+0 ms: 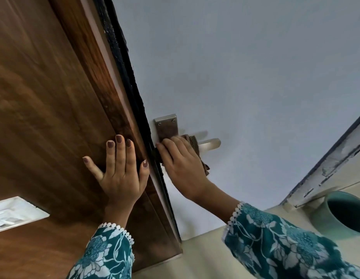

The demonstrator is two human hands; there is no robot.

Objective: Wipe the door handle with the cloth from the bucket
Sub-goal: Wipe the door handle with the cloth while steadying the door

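Observation:
A metal door handle (210, 143) sticks out from a steel backplate (167, 125) on the pale blue-grey door face. My right hand (180, 165) presses a brown cloth (195, 144) against the base of the lever, just under the plate; the cloth's end hangs below my fingers. My left hand (119, 168) lies flat with fingers spread on the brown wooden surface (44, 97) beside the door's dark edge. The teal bucket (345, 214) stands on the floor at the lower right.
A dark rough strip (133, 93) runs down the door's edge between the wood and the pale face. A worn white frame (332, 168) crosses the right side. Cream floor (205, 258) lies below. A bright window-like patch (12, 214) shows at the lower left.

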